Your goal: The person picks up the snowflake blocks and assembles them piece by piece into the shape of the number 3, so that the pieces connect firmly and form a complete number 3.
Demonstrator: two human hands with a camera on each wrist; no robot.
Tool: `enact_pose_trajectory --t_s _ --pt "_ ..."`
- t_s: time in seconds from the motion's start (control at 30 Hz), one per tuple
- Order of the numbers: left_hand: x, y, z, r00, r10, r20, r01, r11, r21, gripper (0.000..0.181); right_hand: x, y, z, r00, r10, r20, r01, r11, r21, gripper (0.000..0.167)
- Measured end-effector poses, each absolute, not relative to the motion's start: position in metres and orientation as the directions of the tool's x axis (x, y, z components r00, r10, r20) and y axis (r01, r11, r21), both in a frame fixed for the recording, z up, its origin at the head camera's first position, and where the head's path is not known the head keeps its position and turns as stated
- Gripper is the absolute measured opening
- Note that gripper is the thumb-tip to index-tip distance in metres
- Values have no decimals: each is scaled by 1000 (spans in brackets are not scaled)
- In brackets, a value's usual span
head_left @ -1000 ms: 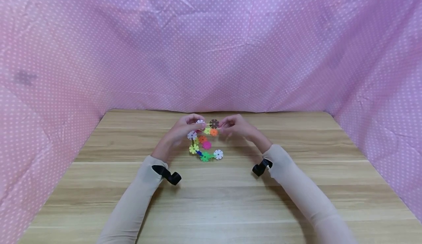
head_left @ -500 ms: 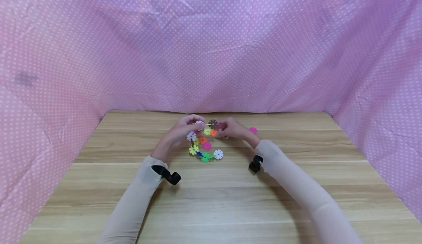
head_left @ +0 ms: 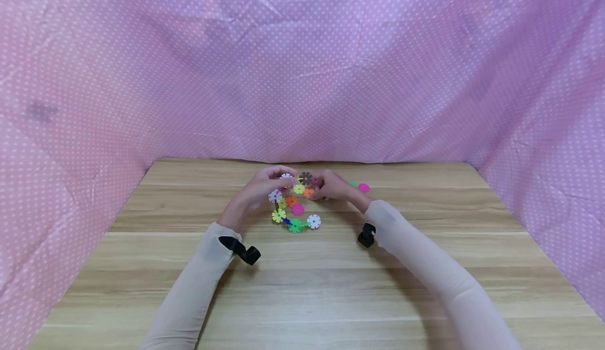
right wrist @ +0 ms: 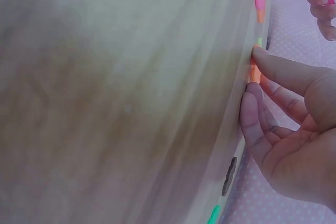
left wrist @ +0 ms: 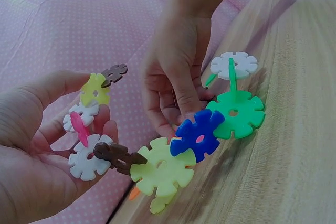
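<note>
In the head view my left hand (head_left: pixel 264 186) holds a chain of interlocking flower-shaped plastic discs. The left wrist view shows this chain running from a brown disc (left wrist: pixel 115 75) through yellow, white, pink, white, brown and pale yellow (left wrist: pixel 163 167) to a blue disc (left wrist: pixel 198 136), a green disc (left wrist: pixel 239 115) and a white end disc (left wrist: pixel 242 65). My right hand (head_left: pixel 333 185) is down at the table behind the chain. Its thumb and fingers pinch an orange disc (right wrist: pixel 255 73), seen edge-on in the right wrist view.
Beside the chain on the wooden table (head_left: pixel 302 297) lie a yellow disc (head_left: pixel 299 188), another orange disc (head_left: pixel 291 201) and a pink disc (head_left: pixel 297 209). Past the right hand are a second pink disc (head_left: pixel 363 187) and a green disc (head_left: pixel 353 184). Pink dotted cloth (head_left: pixel 302 87) rises behind.
My right hand has come down and slightly left onto the orange disc, which has shifted a little right. A pink disc has come into sight beyond that wrist. The left hand has hardly moved.
</note>
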State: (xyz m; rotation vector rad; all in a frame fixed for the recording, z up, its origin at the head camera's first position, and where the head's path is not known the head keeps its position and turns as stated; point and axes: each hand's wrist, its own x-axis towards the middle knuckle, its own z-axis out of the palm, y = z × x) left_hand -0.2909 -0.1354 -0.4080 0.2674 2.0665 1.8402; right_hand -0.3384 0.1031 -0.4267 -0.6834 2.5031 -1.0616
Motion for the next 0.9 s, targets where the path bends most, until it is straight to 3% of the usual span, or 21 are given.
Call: enact_pose_trajectory --t_s 0.2,0.4,0.67,0.9 --pt "-290 -135 -409 -919 369 -138 -91 142 986 34 -333 108 -425 -805 -588 -79 -338 564 -753 26" --pt "-291 -132 -410 -920 370 -130 -83 139 987 34 -326 114 -424 -799 -598 -61 -320 509 -799 18" --pt "-291 -132 -412 -918 373 -135 -81 157 984 37 -319 124 -424 -848 -527 -52 -217 435 -874 21" --pt "-292 -132 -411 -923 369 -107 -59 137 989 37 -314 128 -411 -908 -416 48 -186 298 -936 25"
